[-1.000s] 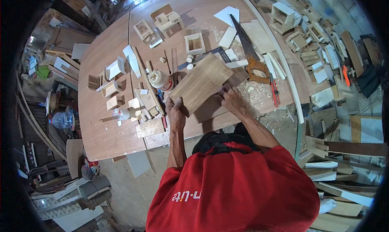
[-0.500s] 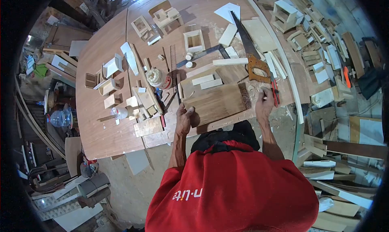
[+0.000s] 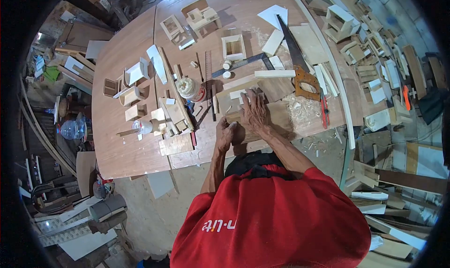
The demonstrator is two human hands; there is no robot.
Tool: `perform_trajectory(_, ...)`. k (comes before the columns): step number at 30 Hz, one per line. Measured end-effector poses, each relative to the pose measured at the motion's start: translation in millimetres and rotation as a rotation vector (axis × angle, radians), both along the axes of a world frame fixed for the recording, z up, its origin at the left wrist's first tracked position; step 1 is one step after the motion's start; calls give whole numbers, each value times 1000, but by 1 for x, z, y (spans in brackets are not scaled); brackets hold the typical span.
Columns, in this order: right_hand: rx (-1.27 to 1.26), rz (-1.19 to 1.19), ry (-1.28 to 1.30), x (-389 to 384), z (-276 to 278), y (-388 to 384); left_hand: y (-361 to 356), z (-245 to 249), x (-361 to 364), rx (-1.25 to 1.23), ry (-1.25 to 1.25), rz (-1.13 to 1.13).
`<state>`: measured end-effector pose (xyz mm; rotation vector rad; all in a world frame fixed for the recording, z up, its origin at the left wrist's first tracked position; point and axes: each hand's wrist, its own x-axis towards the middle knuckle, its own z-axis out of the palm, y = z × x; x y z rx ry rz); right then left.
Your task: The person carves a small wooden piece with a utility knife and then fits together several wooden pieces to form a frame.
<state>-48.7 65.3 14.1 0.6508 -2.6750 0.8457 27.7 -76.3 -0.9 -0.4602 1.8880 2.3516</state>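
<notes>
A flat brown wooden board [image 3: 280, 119] lies at the table's near edge, partly covered by my hands. My left hand [image 3: 226, 133] is closed on its left edge, with the thumb on top. My right hand [image 3: 255, 112] reaches across the board, fingers stretched forward and palm down. Its fingertips are beside a small pale wood block [image 3: 236, 94]; what lies directly beneath them is hidden. To the right are a handsaw [image 3: 300, 64] with a wooden handle, a heap of wood shavings [image 3: 302, 109] and a red-handled tool [image 3: 324, 112].
Left of the board stands an open jar of pale paste [image 3: 190, 89]. A metal square [image 3: 243, 63], a ruler [image 3: 207, 66] and two small white caps lie farther back. Miniature wooden furniture [image 3: 201, 17] stands across the table [image 3: 126, 151]. A long pale strip [image 3: 344, 94] runs along the right edge.
My right hand has moved left from the shavings beside the board to over the board and small blocks. My left hand stays at the board's left edge. The view has shifted slightly.
</notes>
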Motion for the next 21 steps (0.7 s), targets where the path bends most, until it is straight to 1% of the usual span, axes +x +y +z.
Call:
perform_trajectory(1,22,-5,-4,-1,5,2,3,1,-3,-52,-81,44)
perform_trajectory(4,64,-20,-25,-1,5,1,8,1,-8,-122,-136,91)
perform_trajectory(8,137,-32,-67,-4,0,-3,9,-1,-10,-152,-133,92)
perform_trajectory(10,151,-34,-79,-5,3,-3,13,-5,-10,-138,-97,167)
perform_trajectory(13,180,-38,-98,-6,4,-4,15,-4,-9,-194,-86,180)
perform_trajectory(14,193,-40,-100,-6,4,-4,15,-4,-10,-190,-92,177)
perform_trajectory(16,193,-40,-112,-6,6,-4,14,2,-10,-277,-141,159)
perform_trajectory(21,183,-48,-118,-6,7,-5,12,-9,-9,-289,-142,145)
